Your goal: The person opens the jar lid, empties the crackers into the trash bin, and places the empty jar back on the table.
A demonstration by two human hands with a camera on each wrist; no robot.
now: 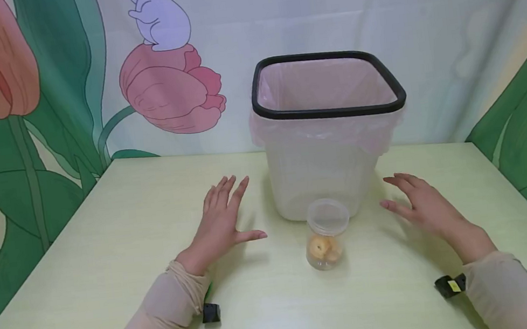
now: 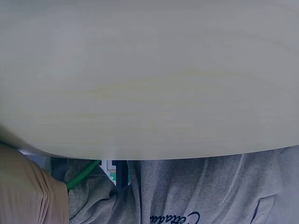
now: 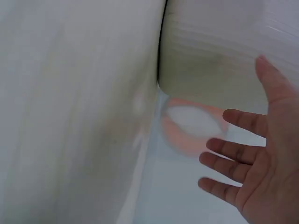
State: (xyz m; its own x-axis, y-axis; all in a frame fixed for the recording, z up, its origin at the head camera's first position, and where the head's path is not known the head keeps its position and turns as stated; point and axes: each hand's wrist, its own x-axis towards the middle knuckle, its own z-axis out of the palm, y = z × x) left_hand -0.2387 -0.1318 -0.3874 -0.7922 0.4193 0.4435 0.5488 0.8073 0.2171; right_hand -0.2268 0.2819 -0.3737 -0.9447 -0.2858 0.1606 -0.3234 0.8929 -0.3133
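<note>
A small clear jar (image 1: 323,242) with round golden cookies in it stands on the table, in front of a whitish bin (image 1: 318,169). The bin has a black rim (image 1: 331,113) and a pink liner bag (image 1: 283,83) folded over its top. To the left of the jar my left hand (image 1: 218,218) hovers with fingers spread, holding nothing. My right hand (image 1: 426,205) is on the other side, right of the bin, its fingers extended and apart. In the right wrist view that same hand (image 3: 261,163) shows an empty palm beside the bin's wall (image 3: 210,60).
The pale wooden table (image 1: 85,271) meets a curtain (image 1: 315,17) printed with flowers and a white rabbit. Small black cameras hang under both wrists, one by the left sleeve (image 1: 162,306). In the left wrist view, grey clothing (image 2: 196,186) lies beyond the table edge.
</note>
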